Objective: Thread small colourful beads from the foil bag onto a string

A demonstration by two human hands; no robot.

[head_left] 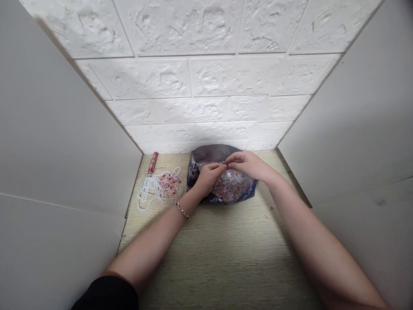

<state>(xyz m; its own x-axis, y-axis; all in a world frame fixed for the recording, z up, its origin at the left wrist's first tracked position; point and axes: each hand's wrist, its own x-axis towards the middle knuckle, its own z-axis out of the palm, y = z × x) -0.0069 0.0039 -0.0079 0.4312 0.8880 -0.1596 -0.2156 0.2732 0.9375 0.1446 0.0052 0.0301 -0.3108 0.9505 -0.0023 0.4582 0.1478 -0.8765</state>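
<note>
My left hand point(209, 178) and my right hand point(244, 164) meet fingertip to fingertip above an open dark fabric bag point(211, 151). Many small multicoloured beads point(230, 186), mostly pink, purple and clear, fill the bag. Both hands are closed in a pinch. Whatever lies between the fingertips is too small to make out. Left of the bag, strings of white and clear beads point(150, 187) lie in a loose heap, with red and pink beads point(171, 181) among them.
A small red cylinder point(152, 162) lies behind the bead strings. The pale wooden tabletop point(206, 249) ends at a white brick-patterned wall point(213, 77). Grey panels rise on the left point(58, 142) and right point(361, 120). Tiny reddish bits point(271, 208) lie right of the bag.
</note>
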